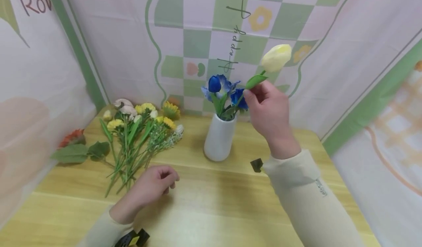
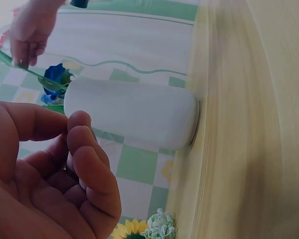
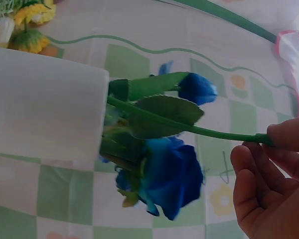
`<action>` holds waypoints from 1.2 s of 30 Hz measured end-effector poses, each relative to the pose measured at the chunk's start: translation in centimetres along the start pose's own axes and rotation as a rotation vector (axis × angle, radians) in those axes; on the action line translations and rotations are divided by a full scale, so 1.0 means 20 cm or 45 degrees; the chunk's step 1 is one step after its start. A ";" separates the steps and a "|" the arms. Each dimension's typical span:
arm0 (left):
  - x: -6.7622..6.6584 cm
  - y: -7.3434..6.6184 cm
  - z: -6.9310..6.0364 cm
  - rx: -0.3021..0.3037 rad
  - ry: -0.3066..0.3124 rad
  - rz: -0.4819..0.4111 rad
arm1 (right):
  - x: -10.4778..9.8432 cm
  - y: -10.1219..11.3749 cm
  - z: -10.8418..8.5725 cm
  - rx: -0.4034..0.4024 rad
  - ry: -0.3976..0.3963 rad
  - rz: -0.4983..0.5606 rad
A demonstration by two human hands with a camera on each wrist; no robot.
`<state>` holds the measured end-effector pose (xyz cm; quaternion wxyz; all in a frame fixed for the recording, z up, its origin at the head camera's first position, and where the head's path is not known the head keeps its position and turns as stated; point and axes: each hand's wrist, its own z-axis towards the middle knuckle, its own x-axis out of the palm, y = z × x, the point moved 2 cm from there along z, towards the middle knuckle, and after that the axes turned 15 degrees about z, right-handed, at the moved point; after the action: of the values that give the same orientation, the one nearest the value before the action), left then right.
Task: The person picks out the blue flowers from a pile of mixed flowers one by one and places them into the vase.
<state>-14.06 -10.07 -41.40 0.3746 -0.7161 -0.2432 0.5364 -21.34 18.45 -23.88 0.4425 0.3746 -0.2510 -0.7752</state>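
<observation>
My right hand [image 1: 270, 111] pinches the green stem of a pale yellow tulip [image 1: 277, 57] between thumb and fingers. The stem's lower end runs into the mouth of a white vase [image 1: 217, 139], as the right wrist view shows; how deep it reaches is hidden. Blue flowers stand in the vase, among them a blue tulip [image 1: 214, 84] and a blue rose [image 3: 172, 174]. Above the table, left of the vase, my left hand [image 1: 153, 184] hangs with loosely curled fingers [image 2: 92, 164] and holds nothing.
Several loose flowers, yellow and white [image 1: 135, 133], lie on the wooden table [image 1: 204, 210] at the left. A red-orange flower [image 1: 72, 137] with broad leaves lies near the left edge. A small black piece [image 1: 256, 165] shows by the right cuff. Printed cloth [image 1: 197, 16] hangs behind.
</observation>
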 end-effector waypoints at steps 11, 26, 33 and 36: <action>0.01 0.01 0.00 0.032 0.013 -0.024 | 0.18 -0.04 -0.01 -0.011 0.243 -0.066; 0.02 0.02 0.00 0.028 0.041 -0.054 | 0.28 -0.11 -0.05 -0.021 0.478 -0.372; 0.02 0.02 0.00 0.045 0.043 -0.031 | 0.30 -0.04 -0.08 -0.270 0.480 -0.341; 0.02 0.02 0.00 0.037 0.045 -0.028 | 0.33 -0.02 -0.08 -0.307 0.480 -0.381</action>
<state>-13.90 -9.99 -41.88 0.3951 -0.7174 -0.2364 0.5229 -22.41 12.72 -27.49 0.4032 0.4900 -0.0119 -0.7728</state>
